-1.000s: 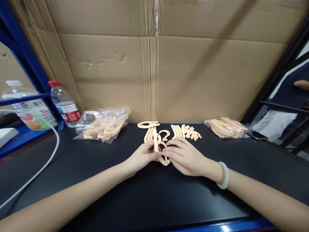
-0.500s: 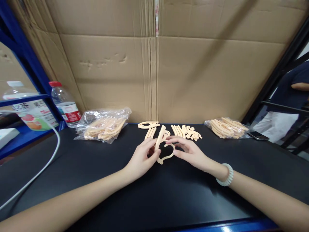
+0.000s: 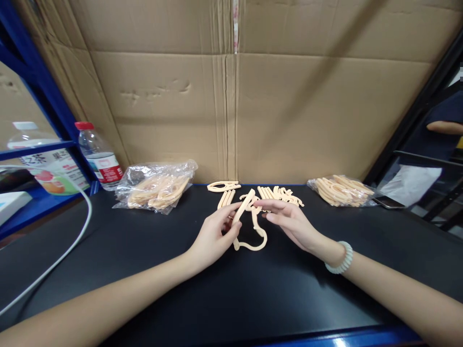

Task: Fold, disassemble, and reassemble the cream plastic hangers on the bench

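My left hand [image 3: 216, 234] is closed around the straight arm of a peach plastic folding clothes hanger [image 3: 241, 209], tilted up above the table. The hanger's curved hook part [image 3: 263, 242] loops out below, toward me. To its right is my right hand [image 3: 294, 224], fingers stretched and apart, with the fingertips at or beside the upper end of the hanger; whether they touch it I cannot tell. Just behind lie a folded hanger [image 3: 223, 186], short straight pieces [image 3: 226, 198], a row of straight pieces [image 3: 266, 193] and a small heap of curved pieces [image 3: 287, 195].
A clear bag of hanger parts [image 3: 155, 188] lies at left, another bag [image 3: 340, 190] at right beside a phone [image 3: 389, 202]. A red-capped bottle [image 3: 103, 161] and a white cable [image 3: 77, 238] are on the left. Cardboard [image 3: 325, 111] walls the back. Part of a person [image 3: 439, 127] shows at far right.
The curved hook part has swung downward and looks more extended from the arm. My right hand has drawn slightly away from the curve, its fingers straighter. My left hand keeps its grip.
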`<state>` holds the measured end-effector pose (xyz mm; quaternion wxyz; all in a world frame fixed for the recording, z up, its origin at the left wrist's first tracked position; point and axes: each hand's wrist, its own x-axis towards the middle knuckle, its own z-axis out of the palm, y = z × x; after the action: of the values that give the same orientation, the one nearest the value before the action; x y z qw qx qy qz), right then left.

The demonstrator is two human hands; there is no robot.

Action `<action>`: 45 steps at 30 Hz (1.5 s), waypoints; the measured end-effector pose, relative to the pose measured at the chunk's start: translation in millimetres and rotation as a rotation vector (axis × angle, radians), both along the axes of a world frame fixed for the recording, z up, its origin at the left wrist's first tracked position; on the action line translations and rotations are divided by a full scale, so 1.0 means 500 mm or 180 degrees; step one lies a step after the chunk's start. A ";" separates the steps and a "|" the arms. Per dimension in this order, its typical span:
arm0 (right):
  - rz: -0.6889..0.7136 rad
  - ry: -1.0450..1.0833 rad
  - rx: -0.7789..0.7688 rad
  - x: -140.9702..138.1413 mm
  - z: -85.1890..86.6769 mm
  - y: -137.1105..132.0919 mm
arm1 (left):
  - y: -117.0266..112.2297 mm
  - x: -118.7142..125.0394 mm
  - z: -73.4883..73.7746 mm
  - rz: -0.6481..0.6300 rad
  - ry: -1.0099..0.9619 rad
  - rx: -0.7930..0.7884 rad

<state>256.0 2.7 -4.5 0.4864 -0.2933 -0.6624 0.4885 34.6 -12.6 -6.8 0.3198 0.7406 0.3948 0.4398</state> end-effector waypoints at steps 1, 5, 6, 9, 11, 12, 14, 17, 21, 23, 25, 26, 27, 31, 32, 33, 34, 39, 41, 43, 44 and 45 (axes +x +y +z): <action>-0.0091 0.0031 -0.0037 0.000 0.001 0.001 | -0.001 0.000 0.001 0.0025 0.0015 0.0012; -0.0411 0.0038 -0.0216 -0.001 0.004 0.004 | -0.002 0.000 0.003 0.0003 0.0118 0.0007; -0.0491 0.0011 -0.0251 -0.001 0.004 0.005 | -0.002 0.000 0.003 0.0004 0.0179 0.0045; -0.0690 -0.0082 -0.0325 -0.003 0.001 0.006 | -0.001 -0.004 0.002 0.0057 0.0535 0.0434; -0.0646 -0.0209 -0.0365 -0.007 -0.003 0.005 | -0.001 -0.006 -0.001 0.0063 0.0791 0.0783; -0.0541 -0.0292 -0.0389 -0.009 -0.004 0.003 | -0.001 -0.006 -0.003 0.0064 0.0897 0.0929; -0.0185 -0.0474 -0.0434 -0.014 -0.006 -0.002 | -0.003 -0.007 -0.007 0.0093 0.1144 0.1122; 0.0313 -0.0693 -0.0547 -0.020 -0.008 -0.013 | -0.005 -0.009 -0.011 0.0185 0.1719 0.1431; 0.0607 -0.0766 -0.0802 -0.020 -0.005 -0.026 | -0.006 -0.011 -0.009 0.0197 0.2310 0.1933; 0.0721 -0.0801 -0.0883 -0.020 -0.003 -0.030 | -0.006 -0.011 -0.004 0.0139 0.2490 0.2096; 0.0788 -0.0877 -0.0936 -0.021 -0.002 -0.032 | -0.006 -0.011 0.002 0.0044 0.2638 0.2171; 0.0799 -0.0925 -0.0962 -0.022 -0.002 -0.034 | -0.006 -0.011 0.006 -0.0015 0.2697 0.2181; 0.0793 -0.0967 -0.0984 -0.024 -0.001 -0.035 | -0.007 -0.010 0.009 -0.0077 0.2751 0.2186; 0.0644 -0.1094 -0.1020 -0.032 0.000 -0.041 | -0.011 -0.008 0.016 -0.0233 0.3056 0.2286; 0.0595 -0.1123 -0.1024 -0.033 0.000 -0.042 | -0.012 -0.007 0.017 -0.0246 0.3149 0.2321; 0.0552 -0.1151 -0.1029 -0.035 0.000 -0.043 | -0.013 -0.006 0.018 -0.0249 0.3233 0.2343; 0.0517 -0.1174 -0.1033 -0.037 0.000 -0.043 | -0.013 -0.005 0.018 -0.0253 0.3304 0.2351; 0.0443 -0.1278 -0.0984 -0.040 -0.001 -0.046 | -0.013 -0.001 0.020 -0.0248 0.3473 0.2312; 0.0407 -0.1354 -0.0982 -0.041 0.000 -0.048 | -0.012 -0.001 0.020 -0.0237 0.3525 0.2307; 0.0391 -0.1392 -0.0987 -0.043 0.002 -0.049 | -0.010 -0.002 0.020 -0.0218 0.3575 0.2325; 0.0388 -0.1401 -0.0980 -0.045 0.002 -0.050 | -0.010 -0.002 0.019 -0.0209 0.3592 0.2354; 0.0384 -0.1411 -0.0972 -0.046 0.003 -0.050 | -0.009 -0.002 0.019 -0.0205 0.3608 0.2389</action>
<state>233.0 -22.4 -3.1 0.2498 -0.4231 -0.6876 0.5347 33.7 -17.1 2.5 -0.2022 0.9288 0.2998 0.0812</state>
